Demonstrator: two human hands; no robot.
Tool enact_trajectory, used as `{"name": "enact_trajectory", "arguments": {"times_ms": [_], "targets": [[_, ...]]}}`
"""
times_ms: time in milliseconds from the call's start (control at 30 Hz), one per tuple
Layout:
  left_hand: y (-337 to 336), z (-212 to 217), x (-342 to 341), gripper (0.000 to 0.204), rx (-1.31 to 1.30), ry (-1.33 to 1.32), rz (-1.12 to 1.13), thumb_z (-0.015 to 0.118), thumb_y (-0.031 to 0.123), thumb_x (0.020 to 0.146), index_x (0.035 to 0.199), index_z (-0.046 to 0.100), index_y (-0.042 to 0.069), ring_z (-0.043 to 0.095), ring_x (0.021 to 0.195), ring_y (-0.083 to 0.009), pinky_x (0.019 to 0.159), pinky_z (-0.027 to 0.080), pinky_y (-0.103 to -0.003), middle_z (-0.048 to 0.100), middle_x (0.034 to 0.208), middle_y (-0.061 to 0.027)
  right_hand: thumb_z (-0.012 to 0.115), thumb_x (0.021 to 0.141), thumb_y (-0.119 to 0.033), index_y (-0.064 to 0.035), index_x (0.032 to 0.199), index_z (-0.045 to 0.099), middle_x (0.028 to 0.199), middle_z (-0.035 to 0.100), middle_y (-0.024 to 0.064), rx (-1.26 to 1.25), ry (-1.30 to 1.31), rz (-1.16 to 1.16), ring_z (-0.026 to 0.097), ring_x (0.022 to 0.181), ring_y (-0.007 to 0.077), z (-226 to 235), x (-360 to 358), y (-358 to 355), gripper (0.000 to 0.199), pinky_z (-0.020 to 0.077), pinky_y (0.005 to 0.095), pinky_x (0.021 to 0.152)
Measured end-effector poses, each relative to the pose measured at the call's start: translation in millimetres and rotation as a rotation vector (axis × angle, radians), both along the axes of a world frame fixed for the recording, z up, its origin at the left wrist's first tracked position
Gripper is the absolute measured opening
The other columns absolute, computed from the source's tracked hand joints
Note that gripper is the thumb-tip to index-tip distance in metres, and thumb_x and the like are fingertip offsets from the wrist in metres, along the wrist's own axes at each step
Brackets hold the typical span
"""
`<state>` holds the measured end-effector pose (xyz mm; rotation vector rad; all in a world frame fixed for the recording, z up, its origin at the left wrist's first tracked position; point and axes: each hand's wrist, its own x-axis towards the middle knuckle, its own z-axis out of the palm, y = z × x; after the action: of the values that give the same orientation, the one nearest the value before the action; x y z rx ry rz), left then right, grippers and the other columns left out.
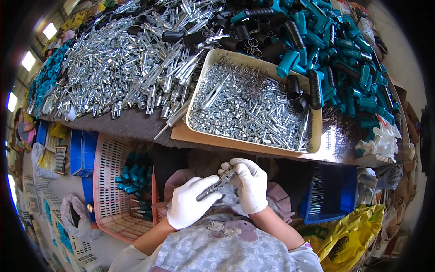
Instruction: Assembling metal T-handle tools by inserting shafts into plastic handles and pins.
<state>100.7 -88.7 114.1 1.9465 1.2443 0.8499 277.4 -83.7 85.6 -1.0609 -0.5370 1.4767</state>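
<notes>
In front of my lap, just below the bench edge, both white-gloved hands hold one slender silver metal part [222, 182], tilted up to the right. My left hand [192, 202] is closed round its lower end, thumb along the top. At the upper end, my right hand [252, 185] pinches with thumb and fingers; whether a smaller piece is between them is hidden. Beyond the hands, a cream tray [253, 144] on the bench holds small metal nuts, pins and thin springs. One larger slotted metal tube [215, 94] lies on top of these.
A big heap of silver metal parts [122, 68] covers the bench's left; teal handles [312, 36] with black grips pile up on the right. Below stand a pink basket [108, 181] holding teal pieces, a blue bin [337, 195] and a yellow bag [349, 235]. A metal rod [170, 121] overhangs the bench edge.
</notes>
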Motion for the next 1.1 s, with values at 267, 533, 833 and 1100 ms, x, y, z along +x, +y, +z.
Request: {"name": "enact_trajectory", "arguments": {"times_ms": [267, 533, 833, 1100], "targets": [[16.3, 4.1, 13.4, 0.033, 0.112, -0.056, -0.028, 0.080, 0.007, 0.078, 0.108, 0.069, 0.001, 0.070, 0.074, -0.0242, 0.066, 0.054, -0.031, 0.071, 0.090, -0.0130, 0.052, 0.103, -0.020, 0.0105, 0.122, 0.059, 0.114, 0.068, 0.0230, -0.007, -0.074, 0.019, 0.069, 0.097, 0.0255, 9.6, 9.6, -1.2, 0.036, 0.0577, 0.0380, 0.085], [18.3, 8.6, -16.1, 0.040, 0.005, -0.309, -0.078, 0.086, 0.019, 0.069, 0.096, 0.069, -0.005, 0.069, 0.072, -0.0277, 0.068, 0.053, -0.033, 0.070, 0.084, -0.0168, 0.052, 0.089, 0.003, 0.0036, 0.105, 0.069, 0.104, 0.072, 0.0140, 0.774, -0.953, -0.316, 0.069, 0.090, 0.0202, 85.4, 111.6, 10.0, 0.023, 0.0535, 0.0310, 0.083], [23.0, 18.2, 0.5, 0.036, 0.016, -0.248, -0.176, 0.084, 0.012, 0.069, 0.099, 0.070, -0.004, 0.067, 0.068, -0.0270, 0.064, 0.051, -0.032, 0.070, 0.081, -0.0155, 0.065, 0.084, -0.010, -0.0057, 0.089, 0.073, 0.091, 0.070, 0.0121, 0.457, -1.736, -0.512, 0.068, 0.085, 0.0307, 86.2, 284.8, 95.6, 0.011, 0.0534, 0.0363, 0.078], [18.7, 25.8, 0.6, 0.035, -0.018, -0.174, -0.115, 0.082, 0.010, 0.067, 0.098, 0.071, -0.002, 0.068, 0.071, -0.0289, 0.066, 0.052, -0.034, 0.069, 0.080, -0.0154, 0.065, 0.082, -0.012, -0.0074, 0.086, 0.073, 0.089, 0.069, 0.0119, 0.354, -1.983, -0.469, 0.066, 0.087, 0.0325, 105.7, 284.8, 150.4, 0.010, 0.0523, 0.0394, 0.080]]}}
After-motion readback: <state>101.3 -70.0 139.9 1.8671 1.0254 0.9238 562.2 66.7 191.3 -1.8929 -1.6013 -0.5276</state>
